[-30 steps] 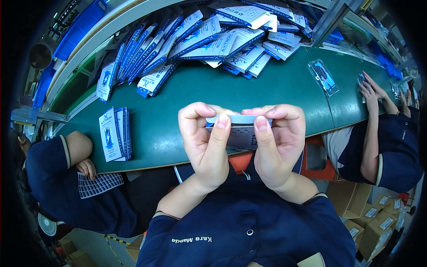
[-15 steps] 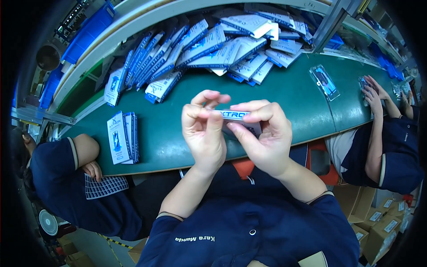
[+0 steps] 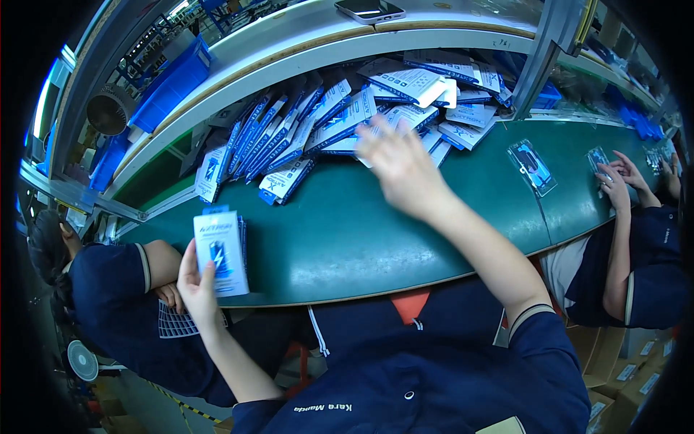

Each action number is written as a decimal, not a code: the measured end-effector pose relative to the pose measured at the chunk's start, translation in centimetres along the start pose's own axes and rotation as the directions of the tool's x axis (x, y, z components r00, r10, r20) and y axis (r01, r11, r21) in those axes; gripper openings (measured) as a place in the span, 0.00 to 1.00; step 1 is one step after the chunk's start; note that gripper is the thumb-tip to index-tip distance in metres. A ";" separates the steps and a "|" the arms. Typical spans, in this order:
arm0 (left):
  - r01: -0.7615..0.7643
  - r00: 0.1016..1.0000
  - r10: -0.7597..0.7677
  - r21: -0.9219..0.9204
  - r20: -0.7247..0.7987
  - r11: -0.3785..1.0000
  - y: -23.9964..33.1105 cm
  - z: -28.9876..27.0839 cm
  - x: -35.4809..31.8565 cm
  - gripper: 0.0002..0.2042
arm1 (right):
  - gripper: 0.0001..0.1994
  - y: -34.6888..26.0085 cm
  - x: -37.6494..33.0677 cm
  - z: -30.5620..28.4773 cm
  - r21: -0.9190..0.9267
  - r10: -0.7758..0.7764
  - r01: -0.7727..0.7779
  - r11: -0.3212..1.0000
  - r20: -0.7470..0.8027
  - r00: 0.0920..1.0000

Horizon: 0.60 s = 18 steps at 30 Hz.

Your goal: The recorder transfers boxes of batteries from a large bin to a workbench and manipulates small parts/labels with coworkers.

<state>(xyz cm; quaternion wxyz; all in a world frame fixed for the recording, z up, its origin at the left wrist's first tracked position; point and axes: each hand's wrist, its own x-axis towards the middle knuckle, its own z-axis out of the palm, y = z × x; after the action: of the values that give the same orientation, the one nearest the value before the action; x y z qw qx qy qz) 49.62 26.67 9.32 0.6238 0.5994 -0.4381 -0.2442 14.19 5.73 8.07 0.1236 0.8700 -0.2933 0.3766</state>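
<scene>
My left hand (image 3: 196, 288) is closed round a flat white-and-blue cardboard box (image 3: 221, 257), thumb on its front. The box has a battery picture and a hang tab, and it stands upright over the small stack of like boxes (image 3: 243, 242) at the table's left. Most of that stack is hidden behind it. My right hand (image 3: 405, 170) reaches over the front of a large heap of the same boxes (image 3: 347, 119). Its fingers look spread and are blurred by motion, with nothing visible in them.
The green table (image 3: 340, 249) curves across the view below a white shelf bearing a phone (image 3: 370, 10). On the right lies a clear blister pack (image 3: 531, 168), near a co-worker's hands (image 3: 618, 181). Another person sits close on the left, a forearm (image 3: 166, 262) by the table edge.
Both hands were together at the middle, holding a box edge-on. The left hand has carried a box to the left stack; the right has let go and moved up to the heap. The view has tilted up.
</scene>
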 end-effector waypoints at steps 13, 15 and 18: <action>-0.704 0.707 0.383 0.648 0.595 0.291 0.0 18.6 -1.4 0.25 | 0.07 2.6 -10.0 -3.3 -0.012 -0.147 0.147 0.989 -0.042 0.988; -0.735 0.656 0.402 0.661 0.639 0.149 -1.8 20.7 0.5 0.31 | 0.10 4.9 -11.1 -5.0 -0.156 0.066 -0.079 0.985 -0.090 0.994; -0.757 0.605 0.432 0.652 0.669 0.051 -2.6 23.3 3.2 0.32 | 0.16 10.4 -13.7 -7.0 -0.406 0.409 -0.480 0.778 -0.253 0.877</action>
<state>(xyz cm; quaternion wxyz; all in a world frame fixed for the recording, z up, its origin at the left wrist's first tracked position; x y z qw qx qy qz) 32.22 11.21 5.26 0.1519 0.5466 -0.7882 0.2387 -3.66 6.19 2.86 0.2536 0.6907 -0.5606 0.3799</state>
